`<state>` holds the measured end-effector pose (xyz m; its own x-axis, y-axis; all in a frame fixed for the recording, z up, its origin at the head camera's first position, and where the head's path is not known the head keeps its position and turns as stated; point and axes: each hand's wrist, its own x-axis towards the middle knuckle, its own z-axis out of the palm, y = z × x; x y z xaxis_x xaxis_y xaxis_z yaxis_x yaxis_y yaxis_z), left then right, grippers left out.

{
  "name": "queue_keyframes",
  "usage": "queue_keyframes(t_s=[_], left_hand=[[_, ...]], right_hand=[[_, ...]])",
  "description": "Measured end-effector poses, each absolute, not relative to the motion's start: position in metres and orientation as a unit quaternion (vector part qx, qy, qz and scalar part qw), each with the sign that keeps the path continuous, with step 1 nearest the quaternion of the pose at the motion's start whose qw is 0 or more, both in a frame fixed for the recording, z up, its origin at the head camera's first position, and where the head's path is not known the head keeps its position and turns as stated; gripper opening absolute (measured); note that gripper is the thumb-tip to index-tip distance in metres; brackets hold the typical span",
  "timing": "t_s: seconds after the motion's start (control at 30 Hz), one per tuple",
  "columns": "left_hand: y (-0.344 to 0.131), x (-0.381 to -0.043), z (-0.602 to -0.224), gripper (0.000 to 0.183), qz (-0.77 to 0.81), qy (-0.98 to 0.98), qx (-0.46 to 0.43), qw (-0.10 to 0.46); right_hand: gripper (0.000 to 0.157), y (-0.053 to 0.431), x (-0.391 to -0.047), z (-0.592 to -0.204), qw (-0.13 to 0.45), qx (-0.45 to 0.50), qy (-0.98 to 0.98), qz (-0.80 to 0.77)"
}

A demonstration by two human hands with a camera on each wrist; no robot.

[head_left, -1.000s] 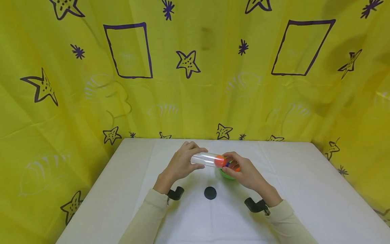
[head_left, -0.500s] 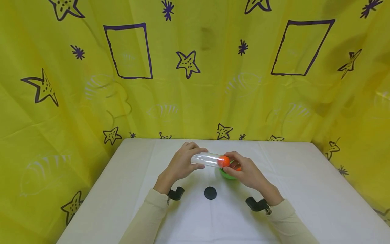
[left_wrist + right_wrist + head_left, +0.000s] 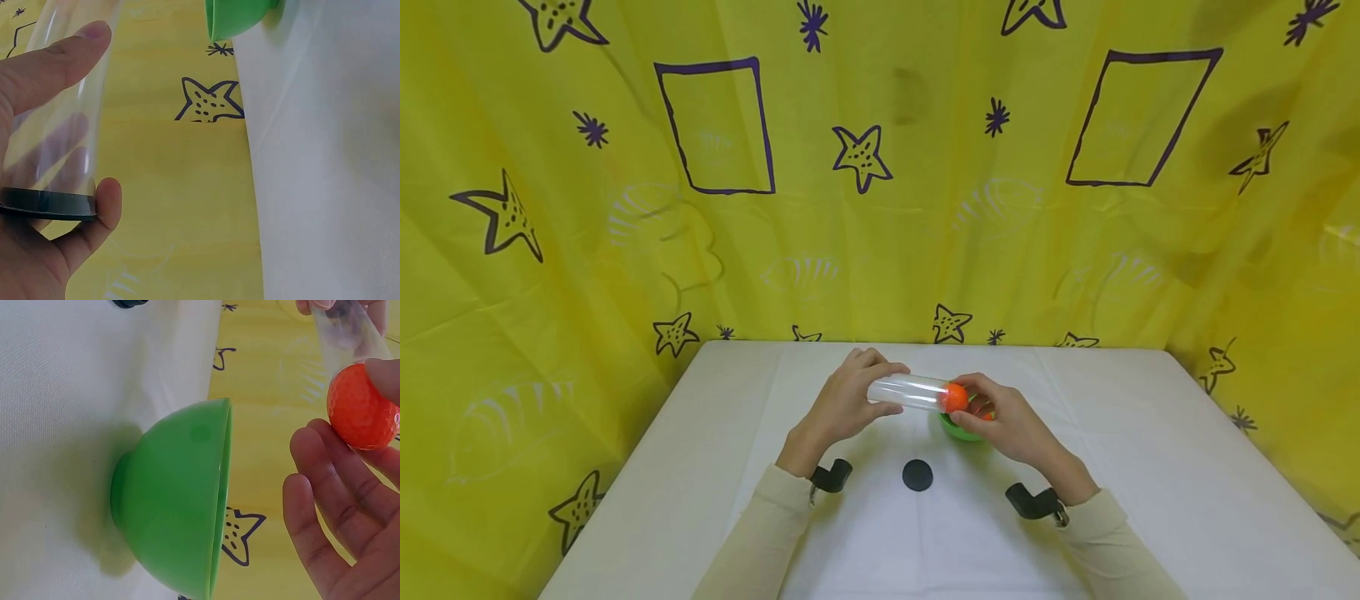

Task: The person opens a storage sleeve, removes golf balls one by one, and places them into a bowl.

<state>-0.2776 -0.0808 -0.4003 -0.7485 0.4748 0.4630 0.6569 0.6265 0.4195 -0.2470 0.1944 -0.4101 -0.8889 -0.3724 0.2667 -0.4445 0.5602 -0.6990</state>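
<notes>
My left hand (image 3: 842,400) grips a clear tube (image 3: 907,392) held tilted slightly down to the right above the table. A black cap (image 3: 50,203) closes the tube's end in the left wrist view, by the little finger. At the opposite end an orange dimpled golf ball (image 3: 956,397) sits partly outside the mouth. My right hand (image 3: 1009,421) pinches this ball between thumb and fingers; the right wrist view shows the thumb on the ball (image 3: 359,412). Just below the right hand stands a green bowl (image 3: 178,500), with a bit of orange visible inside it in the head view.
A black round disc (image 3: 917,475) lies on the white-covered table (image 3: 760,533) between the forearms. Behind the table hangs a yellow curtain (image 3: 820,225) with drawn stars. Black wrist cameras stick out at both cuffs.
The golf ball has slid rightward, from inside the tube's end to protruding from its mouth. The right hand has shifted barely to the right; the left hand keeps its grip.
</notes>
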Motion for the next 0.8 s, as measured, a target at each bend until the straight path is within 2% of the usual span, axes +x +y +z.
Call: queue_keyframes(t_s=[0.8], left_hand=[[-0.0829,-0.2777,-0.3986,0.050,-0.299,-0.888,-0.314,0.151]], right_hand=[[0.036,0.1977,-0.2502,-0.4127,0.096,0.201,-0.886,0.407]])
